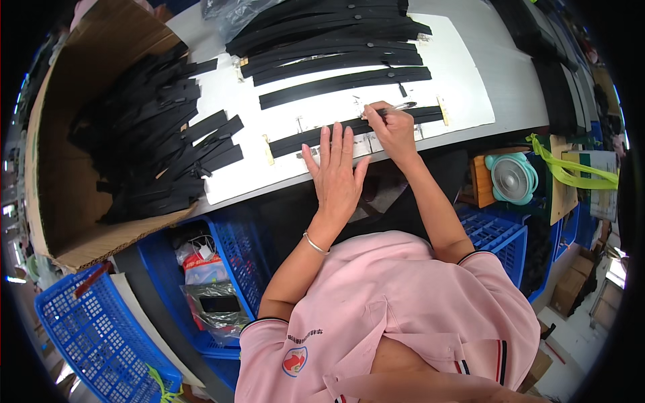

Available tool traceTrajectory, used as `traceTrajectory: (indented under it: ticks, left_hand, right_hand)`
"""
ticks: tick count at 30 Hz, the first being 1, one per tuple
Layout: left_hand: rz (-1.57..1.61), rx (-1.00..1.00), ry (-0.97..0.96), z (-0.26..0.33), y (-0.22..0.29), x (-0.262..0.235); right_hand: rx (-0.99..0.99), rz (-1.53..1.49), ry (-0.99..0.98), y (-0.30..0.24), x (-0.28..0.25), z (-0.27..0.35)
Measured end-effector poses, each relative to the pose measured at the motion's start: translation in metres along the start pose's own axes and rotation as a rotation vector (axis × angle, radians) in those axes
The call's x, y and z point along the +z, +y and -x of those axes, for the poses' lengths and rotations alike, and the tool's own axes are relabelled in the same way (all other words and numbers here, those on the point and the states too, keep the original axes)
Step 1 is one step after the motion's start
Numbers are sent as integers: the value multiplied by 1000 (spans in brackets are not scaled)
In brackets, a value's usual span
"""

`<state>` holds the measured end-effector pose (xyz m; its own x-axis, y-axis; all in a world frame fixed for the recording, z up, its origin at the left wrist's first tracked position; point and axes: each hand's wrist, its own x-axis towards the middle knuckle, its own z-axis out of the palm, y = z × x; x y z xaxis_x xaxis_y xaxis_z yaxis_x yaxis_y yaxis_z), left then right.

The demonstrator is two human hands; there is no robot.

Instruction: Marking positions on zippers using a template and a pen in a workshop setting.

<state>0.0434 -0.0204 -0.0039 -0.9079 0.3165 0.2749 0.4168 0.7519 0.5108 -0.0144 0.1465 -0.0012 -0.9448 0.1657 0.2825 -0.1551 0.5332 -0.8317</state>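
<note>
1. Head view: left hand (pixel 337 171) lies flat, fingers spread, pressing a black strip (pixel 316 136) on the white sheet (pixel 235 101).
2. Right hand (pixel 393 127) pinches a pen (pixel 396 107), tip just above the strip.
3. Marking seems in hand; the next stroke needs the strip held steady.

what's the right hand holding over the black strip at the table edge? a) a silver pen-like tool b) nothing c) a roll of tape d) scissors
a: the right hand pinches a slim silver pen-like tool with its tip on the black strip, while the left hand lies flat on that strip.
</note>
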Motion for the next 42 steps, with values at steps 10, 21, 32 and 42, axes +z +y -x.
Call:
traceTrajectory:
  ticks: [10,21,32,42]
  left_hand:
    - [-29,-2,-5,0,1,1]
    - [-62,-3,-9,-2,2,2]
    - [-88,-2,-24,-2,3,1]
    - [179,157,101,-61,51,35]
  right_hand:
    - [-66,-119,11,0,-4,3]
    - [-108,-56,-81,0,-13,3]
    - [210,-245,168,50,-91,-14]
    - [176,-215,105,50,-88,-13]
